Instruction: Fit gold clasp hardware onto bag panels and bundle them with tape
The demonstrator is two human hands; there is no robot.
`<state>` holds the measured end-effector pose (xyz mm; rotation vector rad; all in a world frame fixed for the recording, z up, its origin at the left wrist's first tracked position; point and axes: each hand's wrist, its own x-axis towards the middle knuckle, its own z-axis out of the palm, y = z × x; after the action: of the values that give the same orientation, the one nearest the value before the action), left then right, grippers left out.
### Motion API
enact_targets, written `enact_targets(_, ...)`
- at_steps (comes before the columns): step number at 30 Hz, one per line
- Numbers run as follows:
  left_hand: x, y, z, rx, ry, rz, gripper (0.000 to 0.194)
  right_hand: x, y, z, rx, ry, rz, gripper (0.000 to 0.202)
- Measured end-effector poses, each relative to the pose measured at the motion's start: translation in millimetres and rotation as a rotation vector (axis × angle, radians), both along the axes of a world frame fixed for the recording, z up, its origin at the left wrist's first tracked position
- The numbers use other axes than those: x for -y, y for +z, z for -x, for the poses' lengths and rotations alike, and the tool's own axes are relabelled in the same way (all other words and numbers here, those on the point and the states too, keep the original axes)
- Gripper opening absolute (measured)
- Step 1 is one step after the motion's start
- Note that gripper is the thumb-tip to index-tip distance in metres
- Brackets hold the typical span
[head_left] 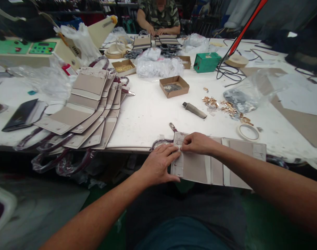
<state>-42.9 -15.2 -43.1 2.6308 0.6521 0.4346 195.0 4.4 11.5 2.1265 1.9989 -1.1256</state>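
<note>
A beige bag panel [197, 167] lies inside up at the table's front edge, its near side overhanging. My left hand [160, 161] rests on the panel's left end, fingers stretched out and thumb apart near the lower edge. Close to those fingertips, my right hand [197, 143] is closed in a pinch over the same end; what it pinches, if anything, is hidden. A dark red strap with a metal buckle [172, 127] sticks out beyond the panel's far left corner. Beside it curves a plastic-wrapped handle [160, 141].
Stacked bag panels [80, 104] with wrapped handles overhang the edge at left. Beyond my hands lie a wrapped tool [194, 110], gold hardware [228, 108], a tape roll [248, 132] and a cardboard tray [174, 86]. A person [159, 17] works across the table.
</note>
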Motion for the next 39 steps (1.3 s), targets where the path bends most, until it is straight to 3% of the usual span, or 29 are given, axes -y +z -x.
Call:
enact_targets(5,-2.2,1.7,0.2,-0.020,-0.008,0.004,0.092,-10.9,6.2,1.8,0.067,0.065,0.043,0.023)
enact_targets(14,-6.6,2.2,0.3,-0.032,-0.023,0.006,0.089,-14.4,-2.2,-4.0,0.145,0.019,0.026,0.023)
enact_targets(25,-10.5,5.7,-2.7,-0.058,-0.020,0.027,0.087,-15.0,1.3,5.3,0.255,0.005,0.010,0.027)
enact_targets(29,-9.7,5.6,-2.6,-0.050,-0.014,0.027,0.088,-8.0,-0.2,0.9,0.166,-0.029,-0.017,0.027)
enact_targets(32,-9.0,3.9,-1.7,-0.041,-0.019,0.014,0.090,7.2,-5.8,-7.3,-0.044,-0.042,-0.045,0.023)
enact_targets(35,-8.3,1.1,-0.7,-0.024,-0.026,0.007,0.090,28.0,-14.6,-9.9,-0.229,-0.041,-0.156,0.017)
enact_targets(39,-7.4,-2.7,-0.3,-0.009,-0.026,0.013,0.094,49.3,-26.5,1.9,-0.103,-0.037,-0.423,0.014)
